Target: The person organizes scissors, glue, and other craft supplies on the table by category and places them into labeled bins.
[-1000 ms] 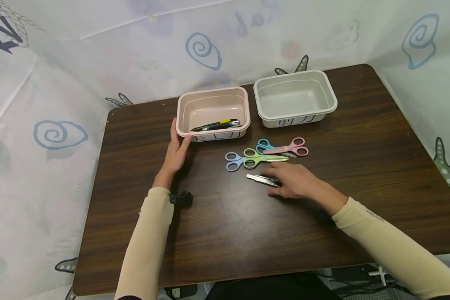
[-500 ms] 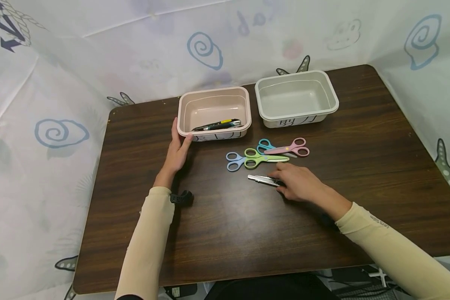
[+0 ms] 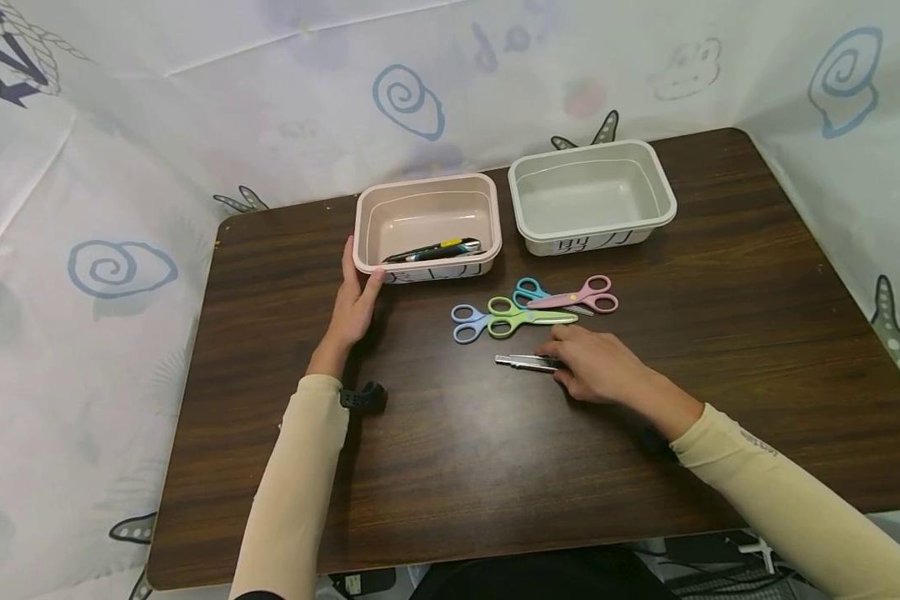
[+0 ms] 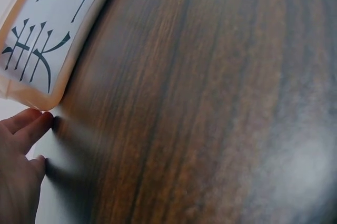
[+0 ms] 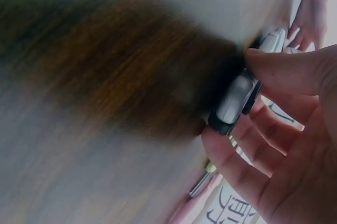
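Note:
My left hand (image 3: 354, 310) rests against the left front corner of a pink plastic box (image 3: 429, 185). Its fingers lie along the box's side, with the thumb at the front. Inside that box are several black-bodied cutters (image 3: 435, 250), one with a yellow part. Between thumb and fingers, my right hand (image 3: 596, 364) pinches a silver-and-black utility knife (image 3: 523, 362) low over the table, its silver end pointing left. The right wrist view shows the thumb on top of the knife (image 5: 235, 98). Just beyond this hand lie light blue scissors (image 3: 468, 323), green scissors (image 3: 504, 317), teal scissors (image 3: 528, 292) and pink scissors (image 3: 594, 295), overlapping.
A grey-white box (image 3: 592, 187) with a label on its front stands right of the pink one, near the back edge of the dark wooden table (image 3: 435, 483). A printed cloth (image 3: 285, 108) hangs around the back and sides.
My right hand has shifted slightly right and its fingers now sit further back on the knife. The knife has turned a little, its left end nearer me. My left hand stays at the box.

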{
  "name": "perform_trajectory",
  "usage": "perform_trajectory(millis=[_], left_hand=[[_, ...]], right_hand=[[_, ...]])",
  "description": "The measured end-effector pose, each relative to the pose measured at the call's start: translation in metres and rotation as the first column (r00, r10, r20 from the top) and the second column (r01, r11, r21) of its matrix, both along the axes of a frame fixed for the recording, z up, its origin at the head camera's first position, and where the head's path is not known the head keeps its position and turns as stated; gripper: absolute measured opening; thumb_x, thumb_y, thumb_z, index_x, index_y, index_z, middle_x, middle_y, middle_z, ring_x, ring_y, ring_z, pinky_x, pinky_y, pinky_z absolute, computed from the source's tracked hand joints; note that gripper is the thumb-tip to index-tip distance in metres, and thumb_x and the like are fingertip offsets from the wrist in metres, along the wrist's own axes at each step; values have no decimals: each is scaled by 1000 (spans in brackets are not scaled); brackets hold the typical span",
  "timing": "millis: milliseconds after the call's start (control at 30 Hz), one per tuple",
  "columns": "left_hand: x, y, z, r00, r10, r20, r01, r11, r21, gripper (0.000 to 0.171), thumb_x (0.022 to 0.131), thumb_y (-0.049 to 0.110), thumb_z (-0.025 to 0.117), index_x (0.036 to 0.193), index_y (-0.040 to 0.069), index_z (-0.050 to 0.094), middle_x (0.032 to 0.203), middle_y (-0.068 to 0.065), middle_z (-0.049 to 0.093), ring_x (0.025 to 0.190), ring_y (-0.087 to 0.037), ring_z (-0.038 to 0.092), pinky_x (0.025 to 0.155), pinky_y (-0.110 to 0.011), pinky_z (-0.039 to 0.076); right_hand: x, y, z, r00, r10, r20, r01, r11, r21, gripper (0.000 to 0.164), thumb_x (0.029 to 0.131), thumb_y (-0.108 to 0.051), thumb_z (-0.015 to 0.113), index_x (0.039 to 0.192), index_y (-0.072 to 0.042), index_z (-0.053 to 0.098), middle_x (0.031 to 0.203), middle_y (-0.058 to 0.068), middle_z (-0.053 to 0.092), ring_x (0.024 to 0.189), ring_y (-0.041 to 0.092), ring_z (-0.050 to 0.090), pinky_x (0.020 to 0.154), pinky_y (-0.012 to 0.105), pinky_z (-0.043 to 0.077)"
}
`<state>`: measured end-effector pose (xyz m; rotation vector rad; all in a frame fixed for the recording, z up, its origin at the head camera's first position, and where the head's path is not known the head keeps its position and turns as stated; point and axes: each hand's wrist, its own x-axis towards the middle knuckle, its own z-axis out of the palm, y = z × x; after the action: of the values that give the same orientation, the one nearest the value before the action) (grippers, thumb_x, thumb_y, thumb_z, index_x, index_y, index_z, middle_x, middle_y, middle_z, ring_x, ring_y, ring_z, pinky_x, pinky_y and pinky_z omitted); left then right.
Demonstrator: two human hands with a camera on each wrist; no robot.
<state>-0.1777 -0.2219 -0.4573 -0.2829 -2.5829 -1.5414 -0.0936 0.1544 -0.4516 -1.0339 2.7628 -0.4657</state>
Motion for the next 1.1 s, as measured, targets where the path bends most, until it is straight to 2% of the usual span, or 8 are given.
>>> perform_trajectory(millis=[300, 500, 633, 767, 900, 1000, 1100], left_hand=[[0, 3, -1, 1000, -2, -11, 2, 1000, 7, 73, 102, 14, 52, 158, 8, 5, 159, -20, 22, 143, -31, 27, 114, -46, 19], [0, 3, -1, 1000, -1, -8, 1, 1000, 6, 73, 102, 14, 52, 158, 8, 5, 159, -20, 22, 143, -32, 27, 114, -47, 19], [-1, 2, -1, 1000, 3, -6, -3, 1000, 4, 73, 102, 14, 52, 158, 9, 5, 159, -19, 22, 142, -32, 28, 114, -47, 19], [-1, 1, -1, 1000, 1, 4, -1, 1000, 3, 74, 102, 15, 52, 158, 10, 4, 159, -19, 22, 143, -32, 27, 114, -47, 19], [0, 0, -1, 1000, 1, 8, -1, 1000, 1, 74, 102, 15, 52, 158, 10, 4, 159, -20, 22, 142, -34, 28, 114, -49, 19], [0, 0, -1, 1000, 0, 6, 0, 1000, -2, 75, 102, 14, 52, 158, 10, 4, 159, -21, 22, 142, -35, 27, 113, -50, 19], [0, -1, -1, 1000, 4, 7, -4, 1000, -2, 74, 102, 15, 52, 158, 10, 4, 158, -21, 23, 142, -35, 28, 114, -50, 19]], right_hand=[[1, -3, 8, 1000, -2, -14, 2, 1000, 26, 33, 81, -6, 70, 114, -13, 72, 93, 1, 57, 92, 21, 58, 60, 39, 48], [-5, -15, 19, 999, -6, -47, 6, 1000, -2, 32, 83, -7, 69, 115, -14, 71, 103, 2, 65, 100, 24, 59, 69, 43, 50], [-17, -27, 30, 994, -5, -107, -1, 999, -48, 34, 83, -8, 69, 117, -15, 71, 106, 2, 65, 102, 23, 57, 71, 43, 50], [-32, -39, 42, 987, -46, -157, 31, 995, -96, 35, 86, -10, 68, 121, -15, 70, 107, 1, 66, 100, 22, 57, 65, 41, 50], [-48, -49, 52, 978, -123, -170, 103, 987, -121, 37, 91, -12, 63, 127, -19, 67, 113, -2, 67, 102, 20, 57, 62, 43, 50], [-61, -57, 57, 972, -173, -160, 150, 978, -148, 37, 93, -14, 61, 129, -20, 65, 116, -2, 66, 101, 19, 56, 65, 43, 50], [-75, -65, 60, 967, -196, -162, 163, 967, -195, 34, 95, -13, 60, 128, -17, 66, 114, 1, 67, 99, 21, 55, 71, 41, 48]])
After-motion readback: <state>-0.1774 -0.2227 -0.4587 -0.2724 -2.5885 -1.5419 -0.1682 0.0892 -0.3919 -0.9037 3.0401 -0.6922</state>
